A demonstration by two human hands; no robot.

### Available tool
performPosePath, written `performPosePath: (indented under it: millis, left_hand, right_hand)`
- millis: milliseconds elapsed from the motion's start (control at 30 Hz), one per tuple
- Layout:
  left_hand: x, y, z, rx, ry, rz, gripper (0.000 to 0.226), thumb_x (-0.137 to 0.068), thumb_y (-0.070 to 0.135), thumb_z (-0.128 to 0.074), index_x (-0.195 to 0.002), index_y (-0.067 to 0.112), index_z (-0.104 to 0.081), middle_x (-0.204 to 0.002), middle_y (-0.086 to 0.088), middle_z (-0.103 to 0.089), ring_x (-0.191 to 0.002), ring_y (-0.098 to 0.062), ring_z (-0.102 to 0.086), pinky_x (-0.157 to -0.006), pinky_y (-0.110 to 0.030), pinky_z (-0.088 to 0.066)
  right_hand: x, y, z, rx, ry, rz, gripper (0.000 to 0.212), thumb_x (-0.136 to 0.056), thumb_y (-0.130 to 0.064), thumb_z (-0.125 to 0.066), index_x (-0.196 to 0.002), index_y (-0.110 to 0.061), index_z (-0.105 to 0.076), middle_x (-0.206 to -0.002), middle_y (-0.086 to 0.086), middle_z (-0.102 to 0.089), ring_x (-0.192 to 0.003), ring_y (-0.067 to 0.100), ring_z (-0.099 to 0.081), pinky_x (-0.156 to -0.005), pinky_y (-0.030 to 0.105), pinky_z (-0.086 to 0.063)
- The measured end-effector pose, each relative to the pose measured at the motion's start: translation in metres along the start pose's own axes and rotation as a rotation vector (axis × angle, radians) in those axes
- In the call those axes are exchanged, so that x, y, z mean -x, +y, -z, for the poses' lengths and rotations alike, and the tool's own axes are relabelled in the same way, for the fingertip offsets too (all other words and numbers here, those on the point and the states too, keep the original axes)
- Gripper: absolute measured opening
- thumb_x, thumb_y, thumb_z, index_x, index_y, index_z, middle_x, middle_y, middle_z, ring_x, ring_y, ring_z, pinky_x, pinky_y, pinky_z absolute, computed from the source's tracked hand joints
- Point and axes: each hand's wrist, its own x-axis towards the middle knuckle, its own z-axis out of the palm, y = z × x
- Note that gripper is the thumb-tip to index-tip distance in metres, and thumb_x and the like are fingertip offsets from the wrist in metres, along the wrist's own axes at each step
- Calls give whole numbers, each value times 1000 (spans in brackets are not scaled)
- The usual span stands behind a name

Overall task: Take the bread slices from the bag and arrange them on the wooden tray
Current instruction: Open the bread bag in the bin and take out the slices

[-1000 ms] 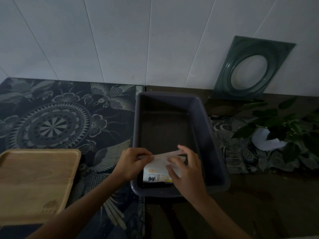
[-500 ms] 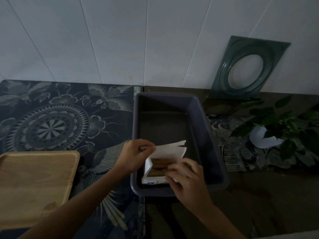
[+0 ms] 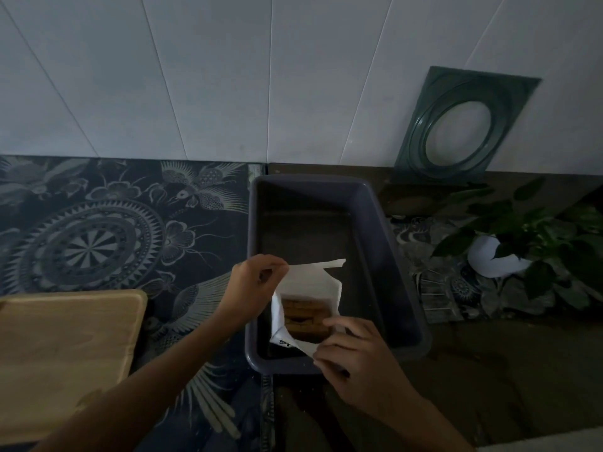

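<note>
At the near end of the dark plastic tub (image 3: 375,223) the white bag (image 3: 313,278) now stands spread wide, where a second ago its top was still folded shut under both hands. The left hand (image 3: 253,282) pinches the bag's far-left flap and draws it up and away, while the right hand (image 3: 355,357) grips the near edge of the mouth and pulls it toward the tub's near wall. Between the two grips the opening has widened enough that the bread slices (image 3: 305,316) show as a brown stack down inside the bag, none lifted yet. That makes the opening step look about finished; one hand will probably have to release its flap to reach in. Left of the tub, well apart from it, the wooden tray (image 3: 65,353) lies bare on the patterned cloth (image 3: 98,230).
</note>
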Motion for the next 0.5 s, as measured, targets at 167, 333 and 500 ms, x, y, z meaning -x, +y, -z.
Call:
performPosePath:
  millis: [167, 333, 500]
  left_hand:
    - [3, -3, -1, -30, -42, -83, 13, -95, 21, -68, -103, 17, -77, -97, 5, -75, -85, -2, -70, -75, -13, -58]
    - [4, -3, -1, -50, -49, -206, 11, -92, 15, -71, -99, 15, -78, -92, 3, -74, -81, -4, -70, -75, -13, -57]
    - [4, -3, -1, -34, -57, -237, 11, -92, 16, -70, -99, 17, -79, -92, 5, -74, -82, -4, -70, -74, -16, -58]
  right_hand:
    - [-15, -1, 11, -37, -4, -13, 32, -97, -55, -54, -97, -33, -78, -102, -23, -75, -137, -1, -43, -110, 31, -26]
    - [-60, -6, 31, -87, -27, -60, 29, -103, -32, -50, -124, -30, -68, -119, -12, -73, -118, 4, -61, -101, 29, -48]
    - [-106, -10, 27, 69, -435, -118, 42, -97, -14, -59, -138, -24, -59, -139, -2, -62, -122, 16, -59, -105, 36, -50]
